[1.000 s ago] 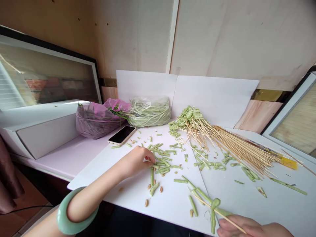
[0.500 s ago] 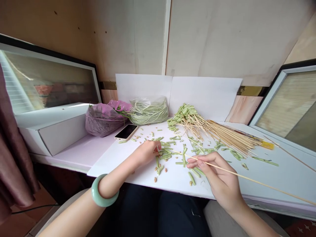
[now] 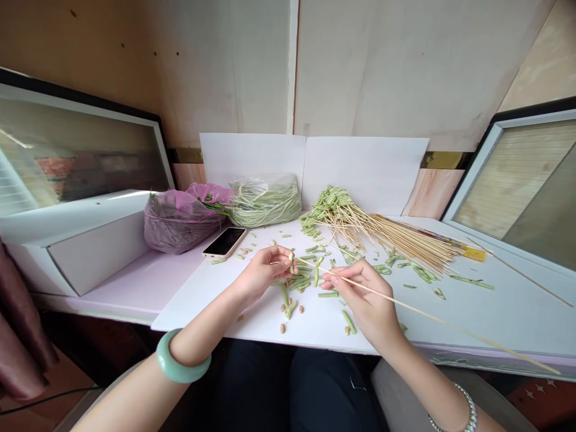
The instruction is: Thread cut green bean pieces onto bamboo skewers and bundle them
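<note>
Skewer Meets Bean at a Crowded White Worktop

At the centre of the frame, a person's left hand (image 3: pixel 265 270) pinches a short green bean piece (image 3: pixel 291 263) between thumb and forefinger, just above the loose cut pieces (image 3: pixel 302 283). The right hand (image 3: pixel 369 300) grips a thin wooden skewer (image 3: pixel 432 317) between thumb and fingertips, its shaft running to the lower right of the frame. Another bean segment (image 3: pixel 317 273) hangs crosswise near the pointed end, apparently threaded already. From where I stand, the step in hand looks like threading a further piece; whether the tip has pierced it, I cannot tell. The next move seems to call for a firm left pinch and a straight, gentle push from the right, with fingertips kept off the point's line. Right of centre, bean-laden skewers (image 3: pixel 332 204) lie heaped beside a fan of bare sticks (image 3: pixel 414 243), while a phone (image 3: pixel 225 242) and a purple bag (image 3: pixel 180 225) rest left of centre, near a clear bag of long beans (image 3: pixel 265 204)
</note>
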The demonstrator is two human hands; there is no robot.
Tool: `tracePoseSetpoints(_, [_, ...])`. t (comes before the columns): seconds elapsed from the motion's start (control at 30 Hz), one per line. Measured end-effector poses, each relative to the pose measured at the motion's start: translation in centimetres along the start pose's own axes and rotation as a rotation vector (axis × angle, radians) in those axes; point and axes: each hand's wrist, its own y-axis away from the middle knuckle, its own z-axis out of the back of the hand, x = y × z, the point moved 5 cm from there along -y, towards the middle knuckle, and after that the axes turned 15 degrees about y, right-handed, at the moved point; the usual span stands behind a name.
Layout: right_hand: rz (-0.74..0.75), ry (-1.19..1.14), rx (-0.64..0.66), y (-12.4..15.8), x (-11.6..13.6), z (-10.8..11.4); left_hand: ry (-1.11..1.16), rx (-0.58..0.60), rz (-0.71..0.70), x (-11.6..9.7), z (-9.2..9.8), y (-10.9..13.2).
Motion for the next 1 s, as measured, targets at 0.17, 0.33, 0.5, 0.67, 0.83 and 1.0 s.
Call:
tracePoseSetpoints(0.17, [-0.002, -0.002, -0.015, 1.4, -0.4, 0.4, 0.402, 0.067, 0.136, 0.5, -1.5, 0.5])
tracePoseSetpoints(0.33, [0.006, -0.002, 0.001, 1.8, -0.5, 0.9, 0.514, 0.069, 0.174, 0.7, -1.7, 0.7])
tracePoseSetpoints(0.5, [0.019, 0.004, 0.036, 1.9, -0.6, 0.9, 0.528, 0.064, 0.200, 0.8, -1.6, 0.8])
tracePoseSetpoints(0.67, [0.014, -0.009, 0.047, 2.3, -1.2, 0.9, 0.510, 0.081, 0.204, 0.9, -1.6, 0.9])
tracePoseSetpoints(0.83, [-0.023, -0.004, 0.094, 2.8, -1.7, 0.9, 0.506, 0.050, 0.249, 1.2, -1.8, 0.9])
tracePoseSetpoints(1.0, [-0.043, 0.084, 0.164, 2.7, -1.1, 1.1, 0.554, -0.028, 0.314, 1.3, -2.2, 1.1])
